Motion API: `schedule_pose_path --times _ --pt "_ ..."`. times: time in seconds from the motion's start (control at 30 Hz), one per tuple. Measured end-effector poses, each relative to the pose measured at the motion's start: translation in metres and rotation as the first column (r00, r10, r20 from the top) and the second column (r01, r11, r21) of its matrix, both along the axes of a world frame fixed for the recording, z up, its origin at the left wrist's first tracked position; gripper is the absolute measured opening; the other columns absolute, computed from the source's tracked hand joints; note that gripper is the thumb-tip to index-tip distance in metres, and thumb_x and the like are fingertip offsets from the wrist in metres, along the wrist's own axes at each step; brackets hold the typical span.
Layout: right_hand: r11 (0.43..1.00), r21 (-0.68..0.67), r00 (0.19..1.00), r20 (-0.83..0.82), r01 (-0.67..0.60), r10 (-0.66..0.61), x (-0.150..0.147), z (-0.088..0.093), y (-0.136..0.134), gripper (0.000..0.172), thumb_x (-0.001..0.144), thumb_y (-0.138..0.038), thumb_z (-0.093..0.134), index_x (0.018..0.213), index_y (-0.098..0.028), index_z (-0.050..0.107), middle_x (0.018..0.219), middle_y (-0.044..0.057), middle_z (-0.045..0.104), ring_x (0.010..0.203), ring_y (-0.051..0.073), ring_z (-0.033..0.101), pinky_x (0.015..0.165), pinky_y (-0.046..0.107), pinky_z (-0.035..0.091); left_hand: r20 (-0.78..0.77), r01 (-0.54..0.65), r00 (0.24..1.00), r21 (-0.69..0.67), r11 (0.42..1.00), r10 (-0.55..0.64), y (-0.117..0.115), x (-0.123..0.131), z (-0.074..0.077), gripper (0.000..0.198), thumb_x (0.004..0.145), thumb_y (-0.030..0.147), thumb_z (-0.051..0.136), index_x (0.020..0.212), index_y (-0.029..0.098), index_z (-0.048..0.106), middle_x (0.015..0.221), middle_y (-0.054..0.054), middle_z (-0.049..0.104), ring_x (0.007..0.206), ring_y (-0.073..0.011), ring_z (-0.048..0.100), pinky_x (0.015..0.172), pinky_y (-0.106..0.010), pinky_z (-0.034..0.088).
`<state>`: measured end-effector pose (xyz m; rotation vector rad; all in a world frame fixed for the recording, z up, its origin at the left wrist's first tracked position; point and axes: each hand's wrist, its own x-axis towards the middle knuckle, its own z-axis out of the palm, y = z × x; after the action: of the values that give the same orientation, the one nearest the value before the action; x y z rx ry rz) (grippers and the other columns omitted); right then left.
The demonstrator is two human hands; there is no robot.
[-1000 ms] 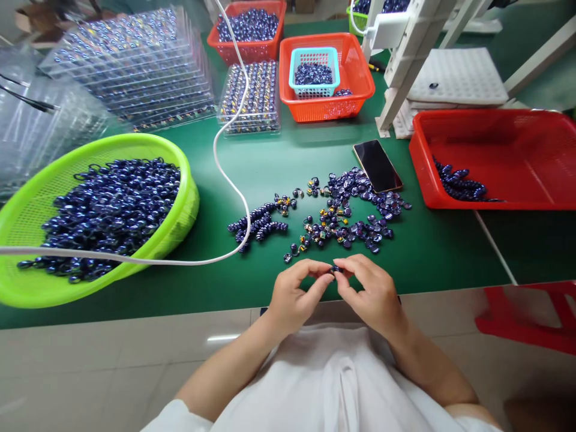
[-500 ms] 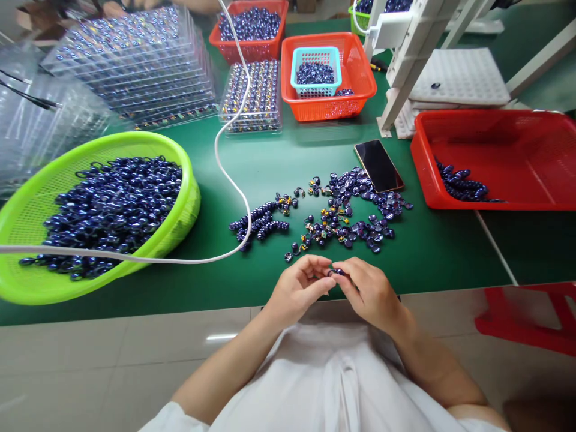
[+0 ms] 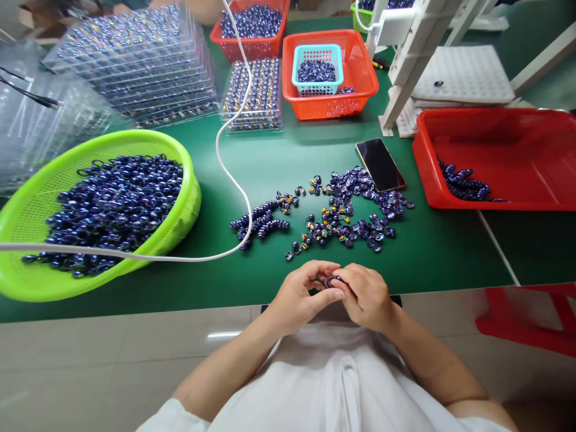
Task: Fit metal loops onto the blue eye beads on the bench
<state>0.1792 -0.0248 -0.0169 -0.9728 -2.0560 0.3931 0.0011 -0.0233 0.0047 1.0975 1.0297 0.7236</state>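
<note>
Just off the table's front edge my two hands meet around a small shiny dark-purple looped piece. My right hand pinches it between thumb and fingers. My left hand is curled around its other side, fingertips and thumb pressed close to the right fingers. Part of the piece is hidden by the fingers. Beyond the hands lie loose dark-purple caps and small round parts with yellow bits. To their left rest several stacked rows of looped pieces.
A green basket heaped with looped pieces stands left, crossed by a white cable. A phone lies near a red bin at right. Behind are clear trays, an orange basket and a metal post.
My hands have drawn slightly closer together and toward my body. My fingers have shifted around the looped piece, turning it so its loop shows. The parts on the table look unchanged.
</note>
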Motion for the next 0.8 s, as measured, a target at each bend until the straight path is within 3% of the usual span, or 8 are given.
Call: schedule_pose_path --times 0.3,0.6,0.8 --pt "1.0 0.021 0.999 0.032 0.012 -0.012 0.0 -0.008 0.0 0.008 0.096 -0.018 0.048 0.096 -0.018 0.055 0.072 0.004 0.063 0.061 0.016 0.06 0.057 0.028 0.045 -0.018 -0.002 1.0 -0.029 1.0 0.002 0.0 0.0 -0.001 0.042 0.077 0.032 0.079 0.113 0.015 0.068 0.103 -0.011 0.072 0.094 -0.0219 0.066 0.085 -0.033 0.053" --pt "0.998 0.065 1.0 0.015 -0.011 0.01 -0.002 -0.007 0.001 0.014 0.094 -0.015 0.053 0.108 -0.015 0.057 0.074 0.005 0.066 0.063 0.017 0.061 0.059 0.029 0.047 -0.001 -0.019 1.0 -0.06 0.998 0.019 -0.002 -0.004 0.001 0.046 0.077 0.035 0.079 0.118 0.016 0.068 0.105 -0.011 0.073 0.094 -0.0224 0.067 0.086 -0.034 0.054" --pt "1.0 0.016 1.0 -0.011 0.023 -0.023 -0.013 -0.004 0.003 0.008 0.096 -0.017 0.05 0.1 -0.017 0.057 0.072 0.003 0.063 0.06 0.016 0.06 0.058 0.028 0.046 0.158 -0.102 0.979 -0.165 0.981 0.128 -0.002 -0.017 0.011 0.043 0.075 0.032 0.082 0.112 0.015 0.07 0.093 -0.007 0.07 0.087 -0.0177 0.065 0.081 -0.03 0.052"
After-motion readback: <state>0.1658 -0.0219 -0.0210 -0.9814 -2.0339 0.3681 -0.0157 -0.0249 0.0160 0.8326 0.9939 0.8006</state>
